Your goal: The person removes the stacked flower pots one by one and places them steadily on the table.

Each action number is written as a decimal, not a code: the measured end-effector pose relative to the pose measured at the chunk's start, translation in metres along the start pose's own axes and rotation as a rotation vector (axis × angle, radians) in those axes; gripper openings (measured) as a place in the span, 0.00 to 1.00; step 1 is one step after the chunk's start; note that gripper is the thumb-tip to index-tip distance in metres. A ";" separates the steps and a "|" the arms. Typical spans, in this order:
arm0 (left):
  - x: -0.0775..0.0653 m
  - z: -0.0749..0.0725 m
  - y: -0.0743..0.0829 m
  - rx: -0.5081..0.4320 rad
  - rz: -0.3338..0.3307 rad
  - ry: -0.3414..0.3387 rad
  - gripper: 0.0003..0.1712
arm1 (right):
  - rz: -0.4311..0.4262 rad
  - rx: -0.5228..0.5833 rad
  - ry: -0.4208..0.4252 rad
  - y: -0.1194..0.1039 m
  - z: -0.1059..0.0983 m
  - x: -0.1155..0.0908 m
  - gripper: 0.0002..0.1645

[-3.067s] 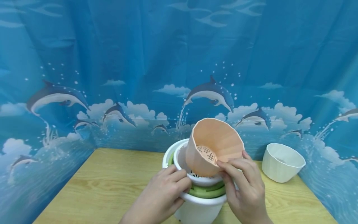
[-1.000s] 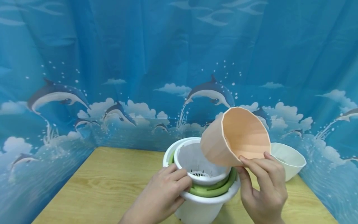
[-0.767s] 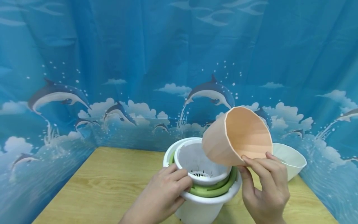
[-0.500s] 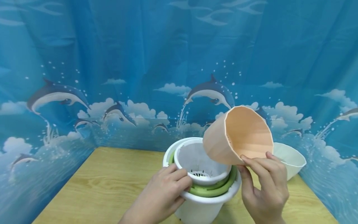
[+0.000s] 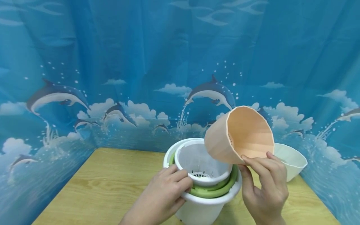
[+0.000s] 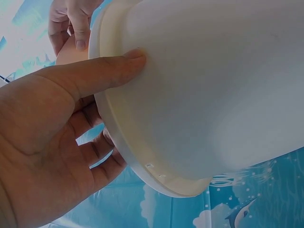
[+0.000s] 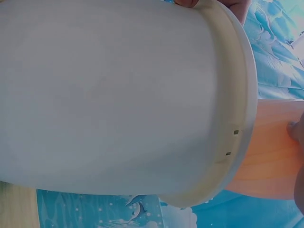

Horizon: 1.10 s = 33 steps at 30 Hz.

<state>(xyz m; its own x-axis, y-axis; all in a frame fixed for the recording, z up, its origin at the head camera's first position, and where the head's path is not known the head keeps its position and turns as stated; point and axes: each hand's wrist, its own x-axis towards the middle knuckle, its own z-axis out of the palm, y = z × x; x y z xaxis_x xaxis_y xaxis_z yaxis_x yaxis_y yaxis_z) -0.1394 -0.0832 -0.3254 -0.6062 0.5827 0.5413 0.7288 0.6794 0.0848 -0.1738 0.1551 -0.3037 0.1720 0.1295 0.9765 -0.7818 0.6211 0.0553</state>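
My right hand (image 5: 265, 186) pinches the rim of a peach plastic flowerpot (image 5: 217, 142), tilted with its mouth facing right. The pot hangs over the right side of a nested stack. Innermost there is a white pot (image 5: 194, 156) with a slotted bottom. Around it shows a green pot rim (image 5: 209, 192), and outside that a larger white pot (image 5: 198, 212). My left hand (image 5: 166, 192) grips the stack's near-left rim; in the left wrist view its thumb (image 6: 109, 71) presses the outer wall, with the other fingers beyond the rim.
A pale faceted pot (image 5: 293, 162) stands at the back right, partly behind the peach pot and right hand. The stack is on a wood-grain table (image 5: 107, 181). A blue dolphin-print curtain (image 5: 135, 62) closes off the back and sides.
Over about three seconds, the right hand has lifted the peach pot up and right out of the white pot, turning its mouth rightward. During the last second it barely moves. The left hand stays put.
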 end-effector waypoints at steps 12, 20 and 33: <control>0.001 0.000 0.000 0.005 -0.002 0.005 0.13 | -0.003 0.010 0.034 0.005 0.002 0.001 0.20; 0.000 0.000 0.000 0.003 0.000 0.009 0.13 | 0.009 -0.007 0.037 0.007 0.002 0.001 0.21; 0.000 0.000 -0.001 -0.008 -0.002 0.002 0.12 | 0.030 -0.044 -0.007 0.013 -0.002 -0.001 0.22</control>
<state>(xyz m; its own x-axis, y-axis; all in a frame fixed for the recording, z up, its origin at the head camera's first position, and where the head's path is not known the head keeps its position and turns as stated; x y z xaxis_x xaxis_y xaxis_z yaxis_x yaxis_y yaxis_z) -0.1401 -0.0837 -0.3256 -0.6071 0.5806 0.5426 0.7302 0.6769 0.0927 -0.1825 0.1645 -0.3049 0.1445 0.1427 0.9792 -0.7591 0.6507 0.0171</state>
